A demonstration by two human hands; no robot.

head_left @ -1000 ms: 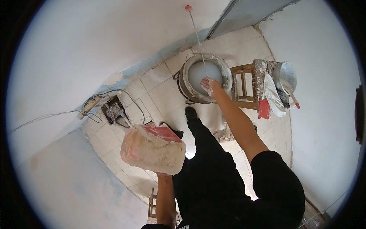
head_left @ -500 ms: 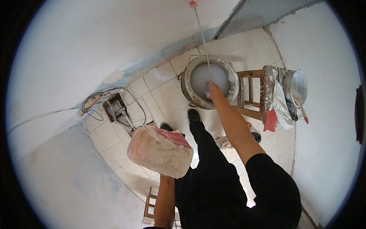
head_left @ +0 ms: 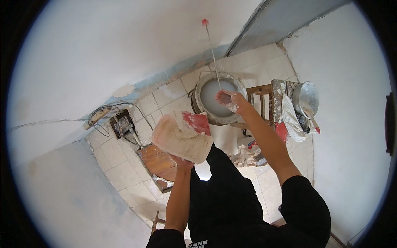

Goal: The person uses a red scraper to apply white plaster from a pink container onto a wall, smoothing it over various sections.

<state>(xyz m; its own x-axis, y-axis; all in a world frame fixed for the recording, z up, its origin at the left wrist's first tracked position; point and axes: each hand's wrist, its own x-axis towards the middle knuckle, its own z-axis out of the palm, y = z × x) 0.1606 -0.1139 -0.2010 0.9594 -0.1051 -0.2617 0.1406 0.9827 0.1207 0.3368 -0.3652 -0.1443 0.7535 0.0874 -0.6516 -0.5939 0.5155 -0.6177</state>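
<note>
Two bare hands are at work near the middle of the view. At about eight o'clock of centre, the left hand [head_left: 182, 161] grips a pink plastic container [head_left: 161, 129] from its six o'clock side; the container is tilted and holds pale, plaster-like paste [head_left: 186, 145], and red shows at its two o'clock corner. At one o'clock of centre, the right hand [head_left: 230, 101] is empty, its fingers extended and smeared white, over a round bucket [head_left: 221, 120] of cloudy liquid [head_left: 209, 93]. From twelve o'clock, a thin pale line [head_left: 212, 51] with a red end runs down to the bucket; whether it touches the right hand, I cannot tell. Beside the bucket, toward three o'clock, a splattered wooden stool [head_left: 259, 90] stands near a metal pot [head_left: 309, 87] and a white plastic bag [head_left: 290, 115].
</note>
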